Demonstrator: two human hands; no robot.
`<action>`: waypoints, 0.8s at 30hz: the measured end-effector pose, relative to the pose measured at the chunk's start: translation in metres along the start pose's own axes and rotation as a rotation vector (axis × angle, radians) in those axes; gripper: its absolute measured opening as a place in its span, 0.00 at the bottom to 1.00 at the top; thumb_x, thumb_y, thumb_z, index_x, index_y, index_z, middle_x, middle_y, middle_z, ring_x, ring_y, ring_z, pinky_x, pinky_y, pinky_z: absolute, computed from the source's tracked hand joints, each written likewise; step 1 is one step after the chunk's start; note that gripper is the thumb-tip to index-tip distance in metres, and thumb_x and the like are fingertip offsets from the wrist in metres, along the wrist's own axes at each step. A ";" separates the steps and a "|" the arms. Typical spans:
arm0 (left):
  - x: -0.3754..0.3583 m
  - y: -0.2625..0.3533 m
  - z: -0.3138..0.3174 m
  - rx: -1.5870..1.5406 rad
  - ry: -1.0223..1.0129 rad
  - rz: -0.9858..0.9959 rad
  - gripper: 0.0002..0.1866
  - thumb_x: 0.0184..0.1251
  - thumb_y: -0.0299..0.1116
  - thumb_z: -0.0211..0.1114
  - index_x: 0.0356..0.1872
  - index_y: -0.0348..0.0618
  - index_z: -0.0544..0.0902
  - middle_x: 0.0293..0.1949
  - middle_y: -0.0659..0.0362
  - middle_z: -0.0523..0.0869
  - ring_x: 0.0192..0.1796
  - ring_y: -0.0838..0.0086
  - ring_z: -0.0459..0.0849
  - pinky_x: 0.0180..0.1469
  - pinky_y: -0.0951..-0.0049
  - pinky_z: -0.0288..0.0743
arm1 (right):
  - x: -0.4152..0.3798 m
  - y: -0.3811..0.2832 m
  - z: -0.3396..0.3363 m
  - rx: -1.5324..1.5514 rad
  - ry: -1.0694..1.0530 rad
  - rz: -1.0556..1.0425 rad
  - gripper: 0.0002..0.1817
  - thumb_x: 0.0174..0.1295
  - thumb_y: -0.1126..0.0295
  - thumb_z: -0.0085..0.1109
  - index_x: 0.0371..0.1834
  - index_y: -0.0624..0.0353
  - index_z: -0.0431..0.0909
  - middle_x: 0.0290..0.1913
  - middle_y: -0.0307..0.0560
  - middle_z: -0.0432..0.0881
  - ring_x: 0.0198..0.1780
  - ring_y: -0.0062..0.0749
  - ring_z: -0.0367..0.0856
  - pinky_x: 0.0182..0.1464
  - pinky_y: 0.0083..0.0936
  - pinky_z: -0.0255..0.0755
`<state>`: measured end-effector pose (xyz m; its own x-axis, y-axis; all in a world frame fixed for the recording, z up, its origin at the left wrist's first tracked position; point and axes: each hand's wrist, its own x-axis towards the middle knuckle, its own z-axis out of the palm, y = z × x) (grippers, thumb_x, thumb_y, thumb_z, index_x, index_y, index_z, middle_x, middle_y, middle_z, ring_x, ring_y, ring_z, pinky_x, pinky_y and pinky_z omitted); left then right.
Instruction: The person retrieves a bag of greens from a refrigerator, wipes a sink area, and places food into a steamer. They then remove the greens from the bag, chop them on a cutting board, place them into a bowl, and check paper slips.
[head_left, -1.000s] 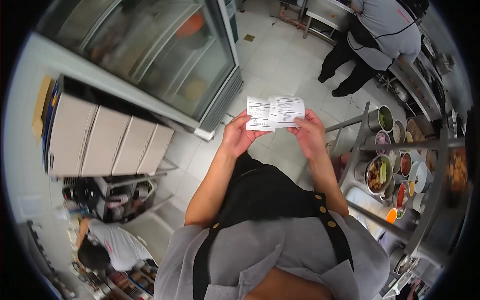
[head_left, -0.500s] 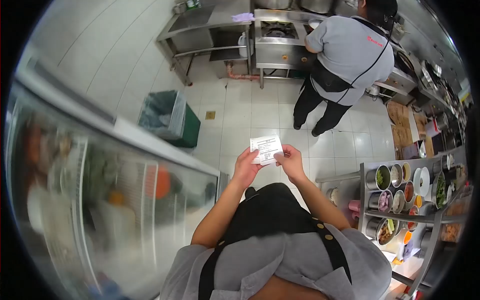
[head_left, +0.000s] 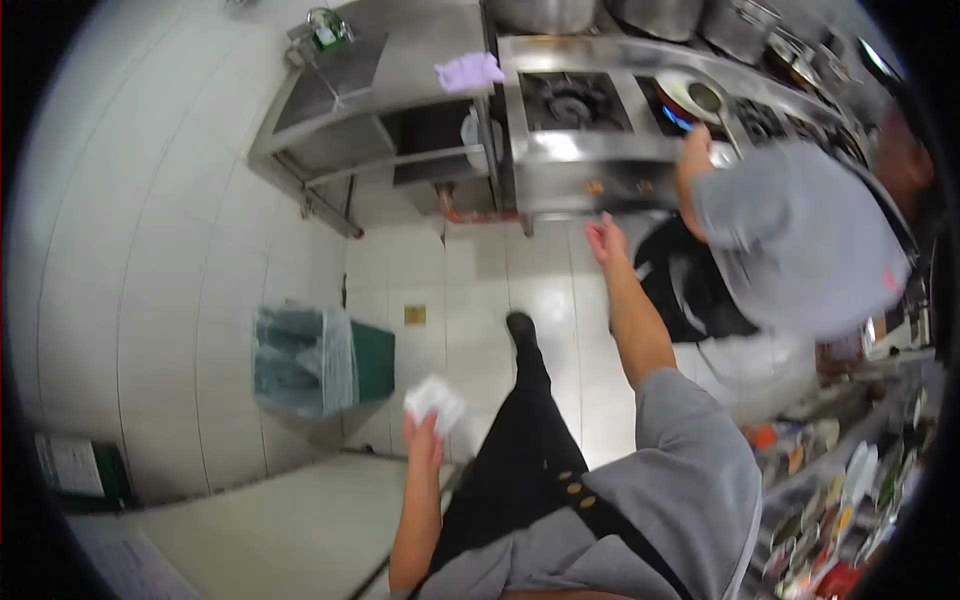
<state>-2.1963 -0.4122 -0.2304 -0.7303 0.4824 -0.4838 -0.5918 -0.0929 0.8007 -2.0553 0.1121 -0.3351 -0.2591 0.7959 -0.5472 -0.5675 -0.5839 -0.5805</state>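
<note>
My left hand [head_left: 424, 440] is closed on the printed paper slips [head_left: 434, 398], which are blurred white and held low near the bin. Stretched forward, my right hand [head_left: 605, 240] has nothing in it. Its fingers look loosely apart, though somewhat blurred. It is near the front of the stove [head_left: 560, 172] and beside the co-worker [head_left: 800, 240], without touching the stove. A co-worker's hand [head_left: 697, 145] is by a pan [head_left: 690, 95] over a blue flame.
A green bin [head_left: 375, 362] with a clear liner stands on the left. Behind it is a steel counter [head_left: 420, 40] with a purple cloth [head_left: 468, 71]. Large pots [head_left: 655, 15] line the back. Food containers [head_left: 800, 445] fill the right-hand shelving.
I have stepped forward, closer to the stove. My right hand has let go of the slips and reached ahead; my left hand keeps them, lower and to the left. The co-worker leans over the stove.
</note>
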 end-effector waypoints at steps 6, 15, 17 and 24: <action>0.037 0.016 -0.114 0.280 0.601 -0.287 0.22 0.52 0.14 0.52 0.52 0.37 0.73 0.48 0.51 0.80 0.50 0.58 0.80 0.51 0.55 0.77 | 0.213 -0.078 -0.035 0.186 0.475 -0.255 0.30 0.67 0.47 0.45 0.60 0.62 0.60 0.53 0.60 0.67 0.51 0.51 0.72 0.53 0.47 0.75; 0.064 0.133 -0.104 0.796 0.505 -0.647 0.20 0.61 0.45 0.59 0.48 0.42 0.76 0.35 0.62 0.75 0.30 0.72 0.66 0.34 0.67 0.68 | 0.261 -0.091 -0.090 0.184 0.409 -0.509 0.07 0.67 0.66 0.44 0.44 0.48 0.71 0.38 0.37 0.73 0.37 0.27 0.72 0.42 0.31 0.74; 0.091 0.137 -0.105 0.670 0.520 -0.564 0.18 0.61 0.40 0.60 0.47 0.40 0.77 0.35 0.59 0.78 0.33 0.68 0.72 0.36 0.64 0.71 | 0.236 -0.067 -0.061 0.184 0.540 -0.508 0.07 0.66 0.67 0.43 0.44 0.49 0.70 0.37 0.37 0.73 0.37 0.26 0.72 0.42 0.30 0.73; 0.202 0.149 -0.122 -0.168 -0.460 -0.333 0.30 0.58 0.51 0.64 0.53 0.38 0.74 0.40 0.52 0.83 0.43 0.58 0.82 0.43 0.57 0.78 | 0.093 0.135 -0.010 -0.450 -0.112 0.392 0.25 0.56 0.79 0.48 0.60 0.59 0.68 0.37 0.50 0.83 0.31 0.37 0.83 0.30 0.29 0.77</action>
<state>-2.4737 -0.4351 -0.2523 -0.2953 0.8341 -0.4660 -0.8371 0.0093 0.5470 -2.1477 0.1060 -0.4705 -0.4763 0.5057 -0.7193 -0.0332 -0.8278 -0.5600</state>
